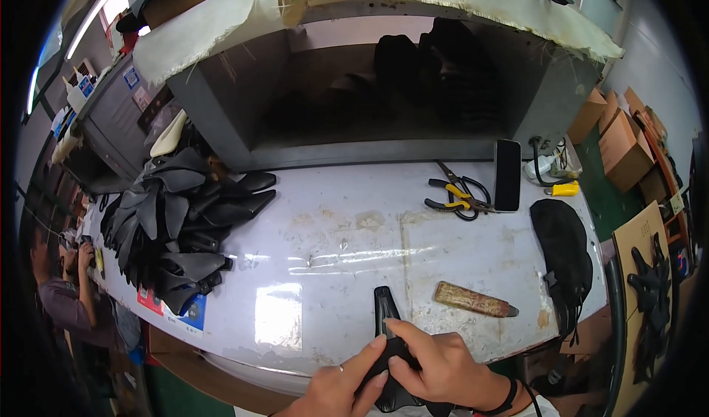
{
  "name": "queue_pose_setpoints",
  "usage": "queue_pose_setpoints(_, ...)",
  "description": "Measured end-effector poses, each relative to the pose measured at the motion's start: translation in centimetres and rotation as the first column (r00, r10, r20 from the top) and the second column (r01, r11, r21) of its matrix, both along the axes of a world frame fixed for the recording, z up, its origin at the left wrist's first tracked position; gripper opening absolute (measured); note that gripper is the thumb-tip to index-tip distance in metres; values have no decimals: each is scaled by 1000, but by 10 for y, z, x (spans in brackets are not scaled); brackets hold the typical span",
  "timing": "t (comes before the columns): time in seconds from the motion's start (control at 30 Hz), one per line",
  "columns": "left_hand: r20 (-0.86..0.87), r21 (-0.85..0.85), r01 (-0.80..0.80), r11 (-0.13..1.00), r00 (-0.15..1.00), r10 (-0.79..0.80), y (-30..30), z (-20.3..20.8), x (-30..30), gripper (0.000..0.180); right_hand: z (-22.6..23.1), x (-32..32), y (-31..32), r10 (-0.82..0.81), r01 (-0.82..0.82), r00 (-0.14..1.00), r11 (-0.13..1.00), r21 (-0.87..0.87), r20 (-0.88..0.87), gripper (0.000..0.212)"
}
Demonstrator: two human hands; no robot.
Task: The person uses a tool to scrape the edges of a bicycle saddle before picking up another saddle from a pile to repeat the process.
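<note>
At the table's near edge, both my hands are on a black bicycle saddle, its narrow nose pointing away from me and its wide end near my wrists. My left hand closes on its left side, fingers pressed to the edge. From the other side, my right hand grips it with bent fingers, the index fingertip on the top near the nose. My hands cover the middle of the saddle. Just beyond my right hand lies a short tool with a worn, wrapped handle and a small metal tip.
Black saddle-shaped pieces are heaped at the left. Yellow-and-black pliers, scissors and a phone lie at back right, near a black pouch. A grey open-fronted box spans the back. Another person works far left.
</note>
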State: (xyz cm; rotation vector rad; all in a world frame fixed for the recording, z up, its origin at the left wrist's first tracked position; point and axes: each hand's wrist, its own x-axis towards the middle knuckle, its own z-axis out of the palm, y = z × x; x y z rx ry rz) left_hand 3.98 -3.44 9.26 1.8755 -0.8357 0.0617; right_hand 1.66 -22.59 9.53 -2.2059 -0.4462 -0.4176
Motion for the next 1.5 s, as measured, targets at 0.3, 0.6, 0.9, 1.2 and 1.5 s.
queue_pose_setpoints(0.3, -443, -173, 146, 974, 872, -210, 3, -12, 3, 64, -13, -4, -8, -69, 77, 989, 996, 55, -131, 18)
queue_pose_setpoints(0.6, -155, 142, -37, 989, 986, 60, 2, -25, 9, 51, -37, -8, -22, -19, -87, 914, 967, -241, -404, 27)
queue_pose_setpoints(0.9, -392, 198, -56, 979, 910, 132, -7, -78, 50, 42, -56, 26, -34, -25, -95, 858, 974, -206, -514, 53)
queue_pose_setpoints(1.2, -295, 364, 21, 931, 951, 94, -11, -97, 68, 55, -71, 46, -39, -77, -16, 841, 986, -167, -535, 46)
queue_pose_setpoints(1.5, -291, 373, 74, 925, 956, 41, -2, -92, 65, 57, -84, 39, -42, 25, -63, 826, 997, -48, -563, 49)
